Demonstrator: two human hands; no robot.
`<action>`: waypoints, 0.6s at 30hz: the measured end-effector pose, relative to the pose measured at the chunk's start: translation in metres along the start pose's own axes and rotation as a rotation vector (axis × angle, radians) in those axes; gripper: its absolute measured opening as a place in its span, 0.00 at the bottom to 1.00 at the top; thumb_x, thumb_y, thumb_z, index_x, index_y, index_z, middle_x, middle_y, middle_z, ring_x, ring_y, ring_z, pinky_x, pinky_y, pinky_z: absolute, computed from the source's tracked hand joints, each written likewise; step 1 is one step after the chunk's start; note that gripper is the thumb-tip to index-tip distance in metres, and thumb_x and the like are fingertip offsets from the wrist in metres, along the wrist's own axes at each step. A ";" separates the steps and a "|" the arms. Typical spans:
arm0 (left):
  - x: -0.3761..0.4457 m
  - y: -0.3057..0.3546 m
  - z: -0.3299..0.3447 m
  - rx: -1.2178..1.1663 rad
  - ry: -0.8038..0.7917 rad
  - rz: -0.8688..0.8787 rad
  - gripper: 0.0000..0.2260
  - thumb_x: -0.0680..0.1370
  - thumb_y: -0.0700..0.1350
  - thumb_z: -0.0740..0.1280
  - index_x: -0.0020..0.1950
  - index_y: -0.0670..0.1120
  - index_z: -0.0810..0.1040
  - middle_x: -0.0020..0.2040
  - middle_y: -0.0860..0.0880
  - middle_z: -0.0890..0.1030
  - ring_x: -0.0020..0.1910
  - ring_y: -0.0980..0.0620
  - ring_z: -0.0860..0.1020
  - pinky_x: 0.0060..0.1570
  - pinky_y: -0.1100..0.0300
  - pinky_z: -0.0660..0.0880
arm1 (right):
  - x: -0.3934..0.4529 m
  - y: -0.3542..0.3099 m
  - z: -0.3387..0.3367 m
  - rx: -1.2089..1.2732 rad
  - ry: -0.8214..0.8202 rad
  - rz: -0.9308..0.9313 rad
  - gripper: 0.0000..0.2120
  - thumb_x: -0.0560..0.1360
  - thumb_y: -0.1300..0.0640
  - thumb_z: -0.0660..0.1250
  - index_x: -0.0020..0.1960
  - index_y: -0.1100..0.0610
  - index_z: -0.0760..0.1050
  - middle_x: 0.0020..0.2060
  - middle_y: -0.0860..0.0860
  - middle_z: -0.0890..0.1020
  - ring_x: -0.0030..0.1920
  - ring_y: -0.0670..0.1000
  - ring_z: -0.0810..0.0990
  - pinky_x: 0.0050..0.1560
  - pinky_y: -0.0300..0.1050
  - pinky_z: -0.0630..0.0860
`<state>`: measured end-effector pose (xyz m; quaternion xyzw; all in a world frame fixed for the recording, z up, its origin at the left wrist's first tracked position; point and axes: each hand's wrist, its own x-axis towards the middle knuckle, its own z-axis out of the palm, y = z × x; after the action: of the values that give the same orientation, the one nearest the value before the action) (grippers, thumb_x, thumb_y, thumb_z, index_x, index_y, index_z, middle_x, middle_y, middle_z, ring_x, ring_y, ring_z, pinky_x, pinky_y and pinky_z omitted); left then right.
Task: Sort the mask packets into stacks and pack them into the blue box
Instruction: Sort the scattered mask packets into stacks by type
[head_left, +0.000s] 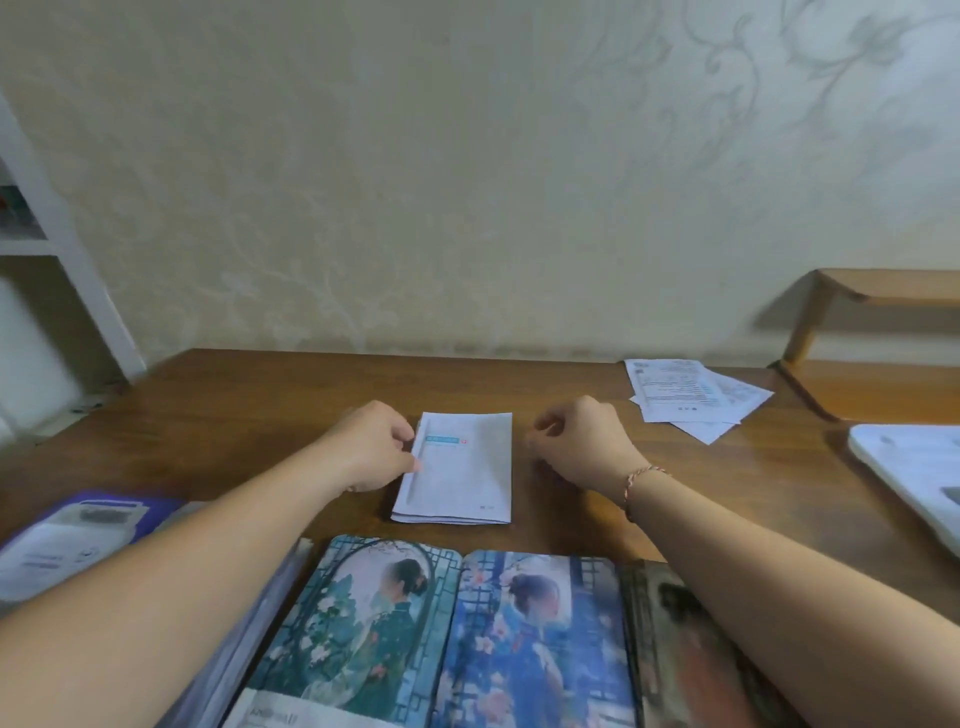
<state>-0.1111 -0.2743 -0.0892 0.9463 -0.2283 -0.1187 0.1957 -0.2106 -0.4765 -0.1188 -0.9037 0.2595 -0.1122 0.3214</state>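
Note:
A neat stack of white mask packets (457, 470) lies in the middle of the wooden table (234, 415). My left hand (371, 447) touches the stack's left edge, thumb and fingertips against it. My right hand (584, 444) hovers just right of the stack with fingers loosely curled, holding nothing. A loose fan of white packets (691, 397), printed side up, lies at the back right. Illustrated packets (452, 639) with painted figures lie side by side along the near edge. A purple-and-white packet (67, 545) lies at the left. No blue box is identifiable.
A white flat object (914, 473) sits at the right edge of the table. A wooden shelf unit (872, 353) stands at the back right. A white shelf frame (62, 270) rises at the left against the wallpapered wall.

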 end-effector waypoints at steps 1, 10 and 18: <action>0.000 0.000 -0.001 -0.011 0.034 0.013 0.14 0.77 0.46 0.72 0.62 0.48 0.79 0.58 0.49 0.81 0.54 0.50 0.79 0.52 0.56 0.77 | 0.007 0.012 -0.009 -0.102 0.085 0.002 0.12 0.74 0.54 0.67 0.56 0.55 0.80 0.51 0.54 0.82 0.50 0.54 0.79 0.47 0.44 0.77; 0.013 0.047 0.032 -0.309 0.065 0.263 0.13 0.77 0.47 0.71 0.62 0.49 0.79 0.61 0.52 0.79 0.57 0.54 0.77 0.58 0.58 0.72 | 0.017 0.071 -0.041 -0.602 0.160 0.159 0.13 0.77 0.50 0.59 0.56 0.55 0.74 0.54 0.54 0.80 0.58 0.57 0.74 0.59 0.55 0.68; 0.001 0.094 0.071 -0.032 -0.018 0.464 0.21 0.77 0.52 0.69 0.69 0.51 0.73 0.68 0.52 0.74 0.65 0.52 0.73 0.61 0.57 0.70 | -0.032 0.058 -0.039 -0.493 0.071 -0.189 0.13 0.76 0.51 0.64 0.60 0.49 0.78 0.55 0.49 0.82 0.57 0.54 0.78 0.58 0.48 0.73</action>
<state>-0.1691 -0.3738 -0.1126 0.8641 -0.4397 -0.0824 0.2307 -0.2753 -0.5175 -0.1266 -0.9704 0.2046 -0.1068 0.0704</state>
